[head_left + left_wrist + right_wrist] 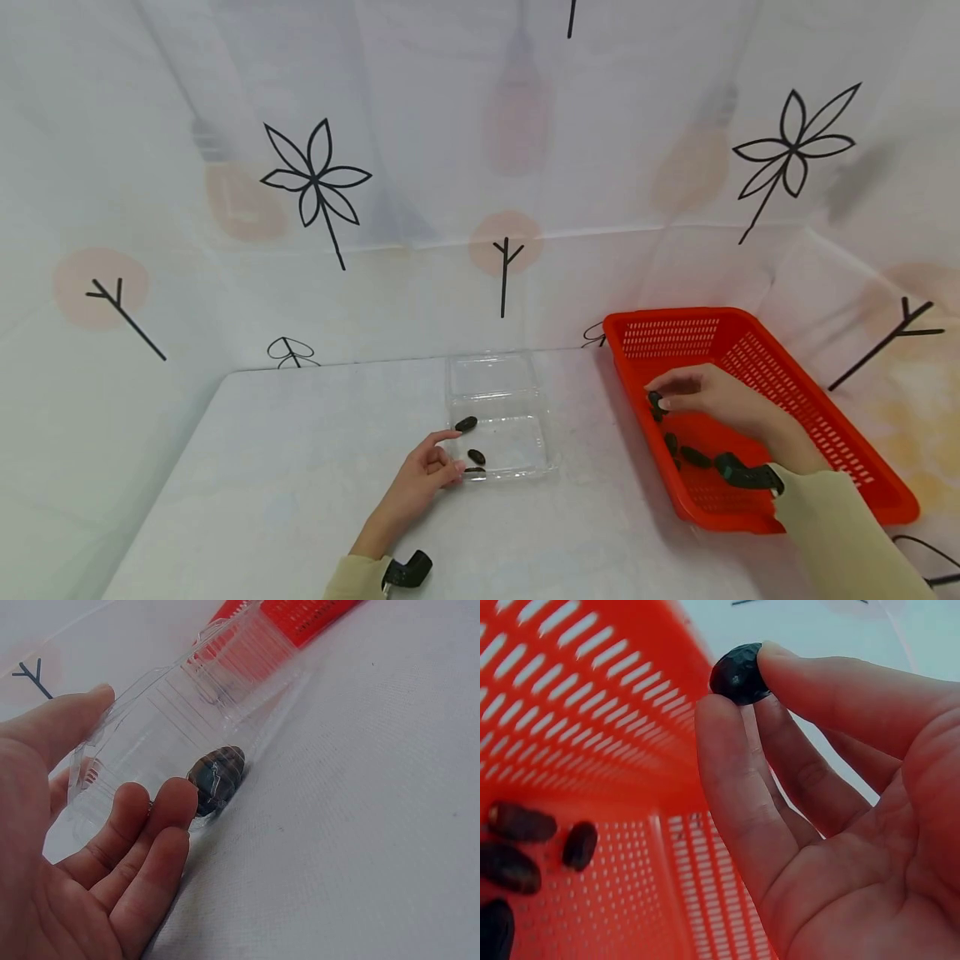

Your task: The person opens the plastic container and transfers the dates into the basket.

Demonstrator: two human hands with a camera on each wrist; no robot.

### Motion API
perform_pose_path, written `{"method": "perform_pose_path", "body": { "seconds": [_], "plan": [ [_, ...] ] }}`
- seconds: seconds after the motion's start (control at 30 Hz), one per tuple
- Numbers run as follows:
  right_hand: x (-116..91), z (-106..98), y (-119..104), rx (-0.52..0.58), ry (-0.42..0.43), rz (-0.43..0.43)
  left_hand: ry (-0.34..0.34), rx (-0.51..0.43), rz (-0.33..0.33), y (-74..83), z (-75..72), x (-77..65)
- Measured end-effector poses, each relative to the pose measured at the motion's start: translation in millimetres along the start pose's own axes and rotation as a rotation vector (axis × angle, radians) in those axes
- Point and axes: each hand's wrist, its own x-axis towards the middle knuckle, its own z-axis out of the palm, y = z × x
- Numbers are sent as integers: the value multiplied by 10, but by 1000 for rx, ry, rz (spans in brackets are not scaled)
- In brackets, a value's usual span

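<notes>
Dark oval fruit [739, 673], wrinkled and glossy, was pinched between the thumb and a fingertip of the bare right hand [712, 396] and was held over the left side of the red rectangular perforated plastic basket [780, 383]. At least 4 more dark oval pieces [579, 846] were seen on the basket's floor in the right wrist view. A clear, hinged plastic container [513, 442] was set on the white-covered counter [300, 467], well apart from the basket, with its lid laid back. Its near left corner was gripped by the bare left hand [420, 479], the thumb and fingers being curled at the edge. Inside, 2 similar dark pieces [467, 424] were lying near the left wall; the dark sliver at the front edge could not be identified. Behind, a white cloth backdrop [420, 308] was patterned with black-outlined plants.
</notes>
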Motion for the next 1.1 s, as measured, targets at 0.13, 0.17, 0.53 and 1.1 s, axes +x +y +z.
{"method": "perform_pose_path", "body": {
  "seconds": [0.13,0.17,0.53,1.1],
  "plan": [
    [-44,-54,96,-4,8,5,-2,-5,6,-4,-3,-3],
    [-59,-68,115,-7,15,9,-3,-5,6,-6,-3,-3],
    [-215,-213,328,-81,80,48,0,2,2,-4,-2,-3],
    [-283,-269,454,-87,150,112,-11,-2,-5,261,20,-84]
  ]
}}
